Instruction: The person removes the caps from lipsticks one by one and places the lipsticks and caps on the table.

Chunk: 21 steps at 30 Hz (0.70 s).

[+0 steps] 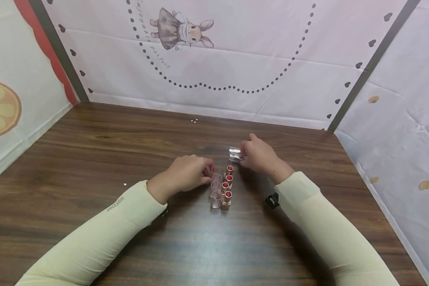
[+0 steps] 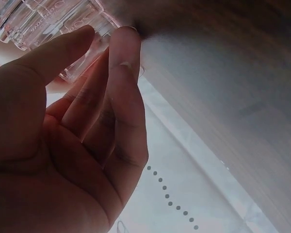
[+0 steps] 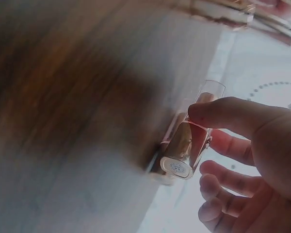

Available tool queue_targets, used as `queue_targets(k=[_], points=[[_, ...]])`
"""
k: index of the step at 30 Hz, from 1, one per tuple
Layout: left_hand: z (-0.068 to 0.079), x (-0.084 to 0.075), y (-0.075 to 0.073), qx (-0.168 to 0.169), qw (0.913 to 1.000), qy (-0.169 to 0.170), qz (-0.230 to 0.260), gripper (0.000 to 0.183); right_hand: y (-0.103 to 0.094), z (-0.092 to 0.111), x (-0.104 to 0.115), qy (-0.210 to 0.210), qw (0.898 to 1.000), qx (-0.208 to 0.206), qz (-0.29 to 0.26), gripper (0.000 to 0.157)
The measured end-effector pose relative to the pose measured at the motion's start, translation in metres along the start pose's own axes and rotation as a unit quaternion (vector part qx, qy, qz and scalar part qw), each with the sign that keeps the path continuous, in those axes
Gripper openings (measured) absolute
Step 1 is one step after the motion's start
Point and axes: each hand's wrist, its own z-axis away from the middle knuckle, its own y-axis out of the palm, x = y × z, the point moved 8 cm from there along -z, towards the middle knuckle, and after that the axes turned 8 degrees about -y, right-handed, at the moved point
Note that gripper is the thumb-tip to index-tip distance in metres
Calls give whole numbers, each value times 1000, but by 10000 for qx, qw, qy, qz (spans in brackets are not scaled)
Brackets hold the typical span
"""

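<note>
My right hand (image 1: 259, 154) pinches a capped lipstick (image 3: 184, 143), just right of centre, base label (image 3: 177, 168) unreadable; my left hand (image 1: 187, 171) pinches a clear cap (image 1: 216, 170), mid-frame. Backdrop (image 1: 243, 28) reads "Enjoyable", upper left of centre.

You wear long, pale cream sleeves, close-fitting and softly creased along the forearm. Small dark lettering (image 1: 115, 203) runs along your left sleeve (image 1: 93, 238) near its cuff (image 1: 137, 200). A small, boxy black device (image 1: 272, 200) sits below your right sleeve (image 1: 339, 230) at the wrist. Both your left hand (image 1: 184, 173) and right hand (image 1: 260, 155) are bare.
</note>
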Motion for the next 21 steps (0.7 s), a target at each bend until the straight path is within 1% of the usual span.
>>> queue_targets(k=[4,11,13,15,18,21], points=[[0,1,0,-29,10000,13,25,24,-8,6,6,-166,9994,-197,-211,22],[2,3,1,45,10000,11,87,29,-19,21,18,-341,9946,-457,-870,21],[2,3,-3,-95,9999,35,-3,33,-22,26,22,-429,9923,-596,-1002,21],[3,2,-11,-358,9993,17,-124,35,-25,32,26,-511,9903,-719,-1071,20],[7,-3,-29,-864,9960,-43,-234,35,-27,39,32,-603,9885,-837,-1105,19],[15,-10,-47,-1282,9916,-9,-187,34,-30,45,41,-747,9865,-948,-1104,19]])
